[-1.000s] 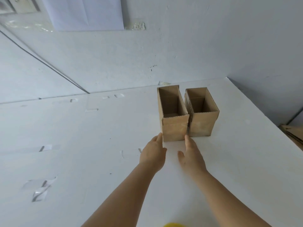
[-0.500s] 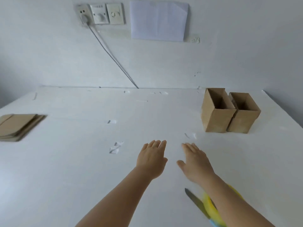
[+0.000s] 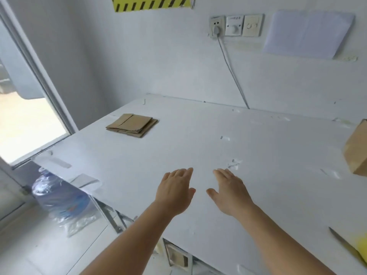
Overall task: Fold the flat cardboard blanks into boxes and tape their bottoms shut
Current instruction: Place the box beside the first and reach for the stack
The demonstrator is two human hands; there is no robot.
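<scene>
A small stack of flat cardboard blanks (image 3: pixel 132 125) lies on the far left part of the white table (image 3: pixel 198 155). One folded brown box (image 3: pixel 356 149) stands at the right edge of the view, partly cut off. My left hand (image 3: pixel 175 190) and my right hand (image 3: pixel 228 190) hover side by side over the middle of the table, fingers straight, holding nothing. Both are well short of the blanks.
A yellow tool with a dark blade (image 3: pixel 349 245) lies at the table's near right. Tape scraps (image 3: pixel 234 163) dot the surface. A water bottle (image 3: pixel 59 197) stands on the floor by the table's left edge. A cable (image 3: pixel 232 74) hangs from wall sockets.
The view has swung left: the folded boxes slid to the right edge and the stack of blanks came into sight. Both hands left the box and now hover empty.
</scene>
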